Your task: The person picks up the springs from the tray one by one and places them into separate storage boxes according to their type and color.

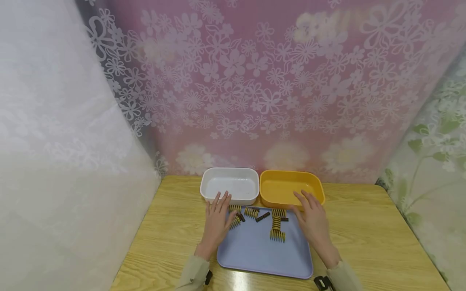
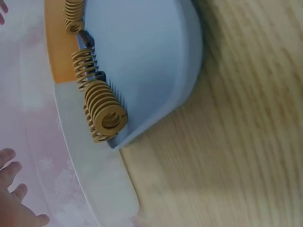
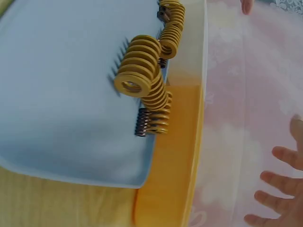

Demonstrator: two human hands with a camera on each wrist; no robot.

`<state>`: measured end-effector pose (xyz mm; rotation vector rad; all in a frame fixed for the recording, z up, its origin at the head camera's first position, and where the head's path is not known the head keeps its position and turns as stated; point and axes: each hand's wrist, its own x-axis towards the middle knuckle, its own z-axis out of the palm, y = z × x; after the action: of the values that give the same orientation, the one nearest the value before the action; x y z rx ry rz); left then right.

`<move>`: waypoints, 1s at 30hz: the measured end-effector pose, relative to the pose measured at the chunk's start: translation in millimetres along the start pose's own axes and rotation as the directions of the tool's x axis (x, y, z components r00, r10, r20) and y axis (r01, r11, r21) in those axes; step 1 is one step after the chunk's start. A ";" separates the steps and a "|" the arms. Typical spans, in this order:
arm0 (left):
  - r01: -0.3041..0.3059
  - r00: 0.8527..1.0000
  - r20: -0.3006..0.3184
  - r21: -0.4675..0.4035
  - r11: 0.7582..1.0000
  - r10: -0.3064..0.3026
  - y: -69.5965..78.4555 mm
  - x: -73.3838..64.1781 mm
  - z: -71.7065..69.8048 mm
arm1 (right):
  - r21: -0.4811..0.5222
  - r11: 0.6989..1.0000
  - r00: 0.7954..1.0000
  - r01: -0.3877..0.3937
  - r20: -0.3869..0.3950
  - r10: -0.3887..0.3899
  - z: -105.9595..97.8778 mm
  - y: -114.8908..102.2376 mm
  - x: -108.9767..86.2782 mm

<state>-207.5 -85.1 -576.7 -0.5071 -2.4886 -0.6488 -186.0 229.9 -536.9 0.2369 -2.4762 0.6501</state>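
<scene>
My left hand (image 1: pixel 216 222) is over the left edge of a blue-grey tray (image 1: pixel 262 254), its fingers spread and reaching toward the white bin (image 1: pixel 230 184). My right hand (image 1: pixel 314 221) is over the tray's right side, fingertips overlapping the front of the yellow bin (image 1: pixel 287 188) in the head view. Neither hand holds anything. Several thick yellow coil springs (image 1: pixel 278 236) lie along the tray's far side, with small dark springs (image 1: pixel 263 217) among them. In the right wrist view, one yellow spring (image 3: pixel 137 66) lies nearest, and a dark spring (image 3: pixel 141 122) sits beside others.
Both bins stand side by side behind the tray, on a wood-grain table (image 1: pixel 367 226). A pink flowered cloth (image 1: pixel 255 89) hangs behind them. White cloth (image 1: pixel 65 161) is at the left, and a leaf-patterned one (image 1: pixel 429 178) at the right.
</scene>
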 end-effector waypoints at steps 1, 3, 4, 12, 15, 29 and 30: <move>-0.005 1.000 -0.009 0.005 1.000 0.005 -0.6 -1.4 -0.2 | 0.012 1.000 1.000 0.005 -0.030 -0.004 0.4 1.0 -1.8; -0.010 1.000 -0.018 0.025 1.000 0.011 -2.3 -5.2 0.2 | 0.026 1.000 0.997 0.010 -0.079 -0.008 0.8 2.5 -5.9; -0.011 1.000 -0.019 0.036 0.999 0.012 -3.3 -7.5 0.5 | 0.031 0.999 0.995 0.012 -0.097 -0.009 1.1 3.2 -8.3; 0.029 0.999 0.040 0.083 0.996 -0.032 -10.9 -32.5 7.2 | 0.024 1.000 0.994 -0.014 -0.110 0.016 5.0 11.7 -28.5; 0.047 0.995 0.084 0.107 0.993 -0.056 -13.5 -43.9 11.2 | 0.024 0.999 0.996 -0.044 -0.077 0.045 7.6 14.4 -35.2; 0.139 0.966 0.208 0.091 0.986 -0.155 -11.0 -63.9 28.8 | 0.056 0.995 0.996 -0.082 0.037 0.080 18.8 10.3 -49.2; 0.150 0.962 0.217 0.085 0.985 -0.165 -11.0 -64.0 29.1 | 0.066 0.994 0.996 -0.087 0.041 0.084 19.8 10.0 -49.6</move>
<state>-172.7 -92.5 -638.4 -0.3765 -2.7754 -0.5936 -157.5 230.0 -583.1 0.1707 -2.5146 0.7727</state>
